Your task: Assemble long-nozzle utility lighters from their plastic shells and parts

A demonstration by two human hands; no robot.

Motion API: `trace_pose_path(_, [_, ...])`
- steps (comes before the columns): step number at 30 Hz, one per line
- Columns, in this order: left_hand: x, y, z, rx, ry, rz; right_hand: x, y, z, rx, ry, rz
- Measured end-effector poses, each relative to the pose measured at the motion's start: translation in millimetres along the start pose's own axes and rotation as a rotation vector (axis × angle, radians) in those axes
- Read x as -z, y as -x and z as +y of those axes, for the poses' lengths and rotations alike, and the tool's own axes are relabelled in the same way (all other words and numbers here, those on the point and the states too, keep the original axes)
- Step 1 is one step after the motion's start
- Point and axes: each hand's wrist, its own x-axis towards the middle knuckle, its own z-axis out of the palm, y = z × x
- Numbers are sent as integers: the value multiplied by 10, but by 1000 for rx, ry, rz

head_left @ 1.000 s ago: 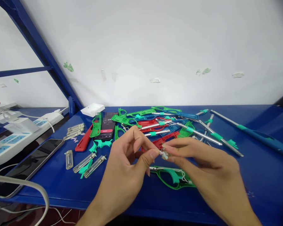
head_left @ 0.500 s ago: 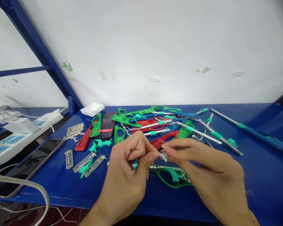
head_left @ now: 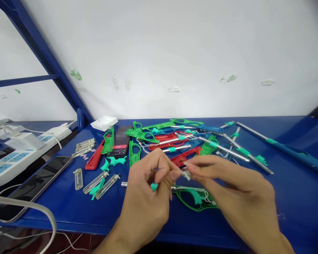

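Fingertips of my left hand point(head_left: 151, 190) are pinched at one end of a small whitish plastic piece point(head_left: 186, 175). My right hand point(head_left: 233, 190) pinches the other side of it, with something clear mostly hidden behind the fingers. Below both hands lies an open green lighter half-shell point(head_left: 185, 204) with a teal trigger point(head_left: 197, 196), white wires and a metal tube. To the left are several clear lighter fuel tanks point(head_left: 107, 186) and teal triggers point(head_left: 118, 161). Behind the hands, a red half-shell point(head_left: 187, 155) lies among other lighter parts.
Green, red and blue shells and metal tubes point(head_left: 225, 149) are heaped at the back. A long blue lighter point(head_left: 294, 153) lies at right. Two phones point(head_left: 34, 187), a red handle point(head_left: 95, 155), a white box point(head_left: 104, 122) and a power strip point(head_left: 29, 155) with cables occupy the left.
My left fingers have curled in more, and both hands have shifted very slightly right. The pinch on the whitish piece stays. A hand at the far left edge has gone from view.
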Motion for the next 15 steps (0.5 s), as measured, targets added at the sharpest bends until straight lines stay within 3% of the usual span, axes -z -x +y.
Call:
trace_pose_path(4, [-21,-81,-1,134,190,2,45,-57,-1,0,4,14])
trace_pose_path(8, [2,-112,10,141,189,2,48,-84,-14,4,-13,28])
trace_pose_path(15, [53,-174,28,259,165,-136,62,-86,12,54,19,-15])
